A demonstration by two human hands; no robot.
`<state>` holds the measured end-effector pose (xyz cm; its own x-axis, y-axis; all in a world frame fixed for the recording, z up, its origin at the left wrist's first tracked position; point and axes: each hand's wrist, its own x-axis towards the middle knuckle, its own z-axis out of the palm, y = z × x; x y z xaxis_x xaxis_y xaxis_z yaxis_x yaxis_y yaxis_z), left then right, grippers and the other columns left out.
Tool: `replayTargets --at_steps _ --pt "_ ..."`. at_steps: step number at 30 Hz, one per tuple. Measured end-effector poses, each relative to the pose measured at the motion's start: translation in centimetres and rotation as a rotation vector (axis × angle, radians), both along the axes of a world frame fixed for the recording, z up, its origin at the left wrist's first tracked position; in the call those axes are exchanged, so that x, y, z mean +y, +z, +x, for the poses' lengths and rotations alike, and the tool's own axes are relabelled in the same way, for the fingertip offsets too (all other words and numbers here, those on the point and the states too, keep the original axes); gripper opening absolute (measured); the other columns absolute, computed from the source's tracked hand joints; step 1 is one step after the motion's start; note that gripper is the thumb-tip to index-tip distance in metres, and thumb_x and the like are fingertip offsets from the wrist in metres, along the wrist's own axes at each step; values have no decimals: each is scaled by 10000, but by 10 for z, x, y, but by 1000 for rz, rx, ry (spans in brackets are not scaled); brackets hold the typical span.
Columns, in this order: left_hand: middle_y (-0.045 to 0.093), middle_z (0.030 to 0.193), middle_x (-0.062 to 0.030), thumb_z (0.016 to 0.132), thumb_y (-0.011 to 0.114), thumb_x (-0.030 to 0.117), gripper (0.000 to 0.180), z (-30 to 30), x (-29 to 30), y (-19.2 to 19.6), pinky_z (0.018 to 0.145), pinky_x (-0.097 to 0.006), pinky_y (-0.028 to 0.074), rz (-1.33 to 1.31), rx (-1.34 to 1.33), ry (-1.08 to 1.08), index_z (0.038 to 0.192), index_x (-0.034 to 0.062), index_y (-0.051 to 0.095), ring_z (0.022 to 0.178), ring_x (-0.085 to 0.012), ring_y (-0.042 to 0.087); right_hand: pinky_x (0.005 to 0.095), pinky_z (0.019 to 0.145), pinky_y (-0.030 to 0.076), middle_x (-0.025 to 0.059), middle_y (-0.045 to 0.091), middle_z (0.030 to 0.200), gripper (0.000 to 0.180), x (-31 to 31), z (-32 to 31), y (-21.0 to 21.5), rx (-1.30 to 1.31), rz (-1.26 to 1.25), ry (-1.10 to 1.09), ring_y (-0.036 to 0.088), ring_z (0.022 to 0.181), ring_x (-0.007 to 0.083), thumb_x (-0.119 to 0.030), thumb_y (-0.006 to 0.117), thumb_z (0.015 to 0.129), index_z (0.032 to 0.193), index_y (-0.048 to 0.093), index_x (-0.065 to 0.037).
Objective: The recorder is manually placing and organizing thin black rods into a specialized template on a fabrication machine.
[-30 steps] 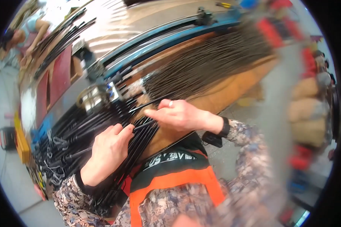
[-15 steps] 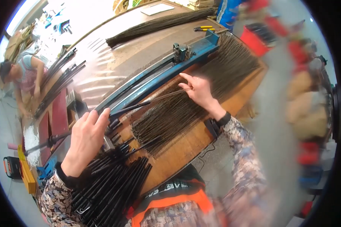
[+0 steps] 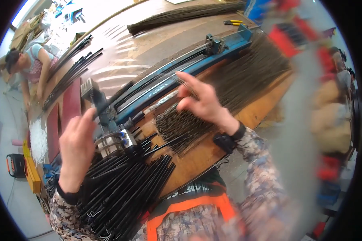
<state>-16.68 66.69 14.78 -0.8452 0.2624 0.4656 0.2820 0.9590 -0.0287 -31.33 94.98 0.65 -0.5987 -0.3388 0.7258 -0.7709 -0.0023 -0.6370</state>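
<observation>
My left hand (image 3: 77,146) is closed around a black tube (image 3: 114,96), which slants up and to the right beside the blue metal fixture (image 3: 157,92); the tube is blurred. Over the pile of long thin coil springs (image 3: 189,124), my right hand (image 3: 205,100) has its forefinger stretched out and its other fingers curled. A piece of coil spring (image 3: 193,93) shows at those curled fingers, and its far end is hard to make out. Below my left hand lies a thick bundle of black tubes (image 3: 124,188), fanned toward me.
A small clamp block (image 3: 215,45) sits on the fixture's far end. Yellow-handled pliers (image 3: 234,23) and a long wire bundle (image 3: 185,15) lie at the back of the table. At the left a co-worker (image 3: 36,66) bends over more black rods (image 3: 74,68). Red crates (image 3: 287,38) stand at the right.
My left hand has moved left and turned more upright with the tube. The right hand has shifted slightly left and down; the spring no longer stretches between the hands. The view has shifted.
</observation>
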Motion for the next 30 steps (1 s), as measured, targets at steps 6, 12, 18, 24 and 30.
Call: replayTargets --at_steps 6,12,18,24,30 --pt "511 748 -111 807 650 -9 341 23 -43 36 613 -411 436 -212 -112 64 1138 71 661 697 -284 535 317 670 551 116 683 867 417 -36 -3 23 130 358 79 684 768 254 52 634 860 1261 616 -62" --pt "493 767 -109 824 619 -5 392 33 -32 56 629 -389 454 -149 -228 61 1207 76 626 716 -270 538 299 548 515 52 590 724 666 -90 11 77 363 114 141 589 609 184 -298 759 799 1372 535 -42" --pt "534 814 -132 827 571 -62 427 35 -33 63 667 -410 464 -74 -190 97 1246 24 584 744 -295 541 305 562 504 82 628 741 483 -98 13 71 300 49 104 627 624 197 -120 616 947 1387 491 36" --pt "637 958 -191 917 586 -2 243 86 -119 81 777 -388 496 14 69 505 1160 9 590 892 -353 625 345 703 532 121 661 889 321 -75 -43 57 279 441 -81 647 782 248 -13 550 938 1250 611 -58" --pt "642 944 -217 925 601 18 195 103 -141 105 767 -386 500 -51 346 405 1112 -38 611 851 -369 633 326 759 564 127 723 985 181 -175 -30 103 -137 483 287 697 911 235 -132 614 958 1106 681 -52"
